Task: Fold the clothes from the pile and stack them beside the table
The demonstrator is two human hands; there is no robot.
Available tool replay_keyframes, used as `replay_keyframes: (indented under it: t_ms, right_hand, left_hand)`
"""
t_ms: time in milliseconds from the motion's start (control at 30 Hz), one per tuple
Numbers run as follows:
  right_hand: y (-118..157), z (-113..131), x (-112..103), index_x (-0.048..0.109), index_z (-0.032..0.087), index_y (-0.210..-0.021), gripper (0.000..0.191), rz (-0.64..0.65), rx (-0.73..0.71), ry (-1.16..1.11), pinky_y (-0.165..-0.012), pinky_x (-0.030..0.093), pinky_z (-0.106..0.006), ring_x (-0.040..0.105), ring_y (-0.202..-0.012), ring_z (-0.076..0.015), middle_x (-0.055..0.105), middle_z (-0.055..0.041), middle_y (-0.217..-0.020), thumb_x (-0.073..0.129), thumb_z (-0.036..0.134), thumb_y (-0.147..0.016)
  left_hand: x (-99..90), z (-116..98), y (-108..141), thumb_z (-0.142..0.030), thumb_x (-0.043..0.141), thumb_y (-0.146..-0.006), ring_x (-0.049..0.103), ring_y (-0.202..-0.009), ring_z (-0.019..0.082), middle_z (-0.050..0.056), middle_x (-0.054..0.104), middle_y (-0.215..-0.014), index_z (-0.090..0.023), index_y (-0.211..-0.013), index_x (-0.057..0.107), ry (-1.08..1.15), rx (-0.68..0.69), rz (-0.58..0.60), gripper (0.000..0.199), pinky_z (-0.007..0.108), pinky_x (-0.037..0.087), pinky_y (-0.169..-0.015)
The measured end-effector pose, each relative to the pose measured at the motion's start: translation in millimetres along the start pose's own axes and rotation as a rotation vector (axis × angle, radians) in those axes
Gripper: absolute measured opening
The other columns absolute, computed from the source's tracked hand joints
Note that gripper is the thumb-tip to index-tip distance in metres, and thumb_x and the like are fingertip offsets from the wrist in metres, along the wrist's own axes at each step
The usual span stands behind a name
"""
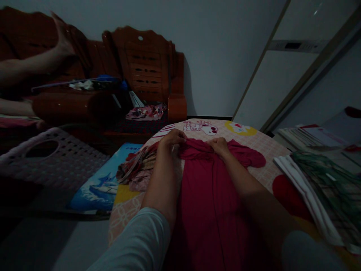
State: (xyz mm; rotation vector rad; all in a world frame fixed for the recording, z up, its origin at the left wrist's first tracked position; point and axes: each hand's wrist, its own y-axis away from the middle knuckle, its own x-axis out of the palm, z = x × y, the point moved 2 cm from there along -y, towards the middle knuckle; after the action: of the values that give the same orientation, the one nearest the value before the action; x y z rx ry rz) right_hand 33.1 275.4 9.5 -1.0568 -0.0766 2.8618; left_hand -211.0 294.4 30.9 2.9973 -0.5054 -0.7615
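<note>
A dark pink garment (208,210) lies lengthwise over a patterned round table (169,131), its upper part bunched and one sleeve spread to the right. My left hand (174,138) pinches the bunched cloth at its upper left. My right hand (220,146) is closed on the same cloth, slightly right of the middle. A crumpled red and brown patterned cloth (141,165) rests on the table left of my left forearm. At the right, a stack of folded clothes (324,195), white and green plaid, sits on the table edge.
Behind stand wooden chairs (143,64) with clothes on them. Another person's bare leg and foot (50,56) extend in from the left. A woven pink basket (56,158) and a blue printed bag (104,180) are left of the table. Papers (313,135) are piled at the right.
</note>
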Motion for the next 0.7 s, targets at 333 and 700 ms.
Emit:
replay_keyframes:
  t_ms: [333, 700]
  right_hand:
    - [7, 17, 1, 0.058, 0.018, -0.047, 0.026, 0.016, 0.001, 0.111, -0.045, 0.034, -0.021, 0.051, -0.047, -0.0108, 0.053, 0.0043, -0.044, 0.077, 0.029, -0.06]
    - [-6, 45, -15, 0.078, 0.019, -0.083, 0.016, -0.089, -0.162, 0.092, -0.071, 0.049, -0.027, 0.066, -0.073, -0.0172, 0.073, -0.0004, -0.072, 0.069, 0.024, -0.07]
  left_hand:
    - [-1.9, -9, -7, -0.013, 0.061, -0.061, 0.059, -0.06, 0.011, -0.001, 0.065, -0.059, -0.013, -0.063, 0.068, -0.081, 0.079, -0.226, 0.008, 0.019, 0.044, -0.059]
    - [4.0, -13, -1, -0.015, 0.063, -0.063, 0.051, -0.051, 0.008, -0.002, 0.061, -0.055, -0.011, -0.071, 0.072, 0.07, -0.005, -0.251, 0.012, 0.018, 0.038, -0.05]
